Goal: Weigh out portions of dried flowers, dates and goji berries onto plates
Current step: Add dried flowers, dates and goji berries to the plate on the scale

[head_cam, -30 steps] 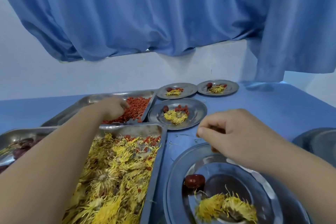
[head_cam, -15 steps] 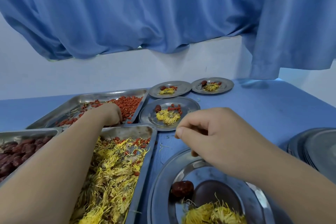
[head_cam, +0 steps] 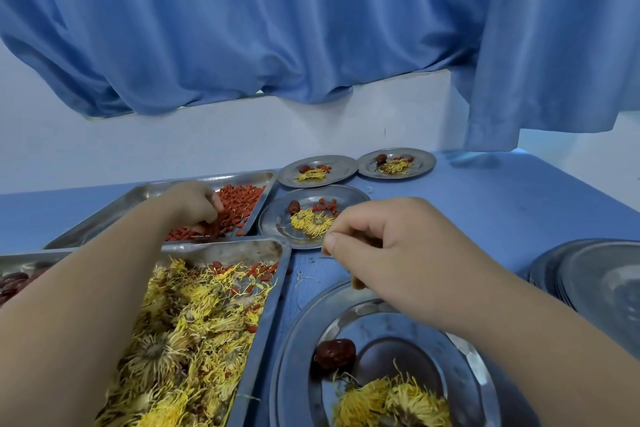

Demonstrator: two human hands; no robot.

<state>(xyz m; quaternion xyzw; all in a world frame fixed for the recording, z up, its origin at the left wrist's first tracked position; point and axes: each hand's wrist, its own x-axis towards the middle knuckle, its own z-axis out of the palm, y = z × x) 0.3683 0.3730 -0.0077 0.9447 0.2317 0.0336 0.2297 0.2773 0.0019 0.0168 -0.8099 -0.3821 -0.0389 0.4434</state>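
My left hand (head_cam: 194, 206) reaches into the far steel tray (head_cam: 145, 192) of red goji berries (head_cam: 242, 199), fingers curled down among them. My right hand (head_cam: 391, 253) hovers with fingers bunched above the far rim of the near steel plate (head_cam: 294, 357); I cannot tell whether it holds anything. That plate carries one dark red date (head_cam: 335, 354) and yellow dried flowers (head_cam: 391, 404). A big tray of dried flowers (head_cam: 187, 329) lies under my left forearm. The date tray (head_cam: 14, 282) peeks out at the left edge.
Three filled plates stand beyond: one near the goji tray (head_cam: 277, 229) and two by the wall (head_cam: 343, 173), (head_cam: 424, 163). A stack of bare steel plates (head_cam: 595, 281) sits at the right. A blue curtain (head_cam: 311, 28) hangs over the blue table's (head_cam: 485, 204) back.
My left hand has dug a little deeper into the goji berries. The right hand has stayed bunched over the near plate; the view shifted slightly.
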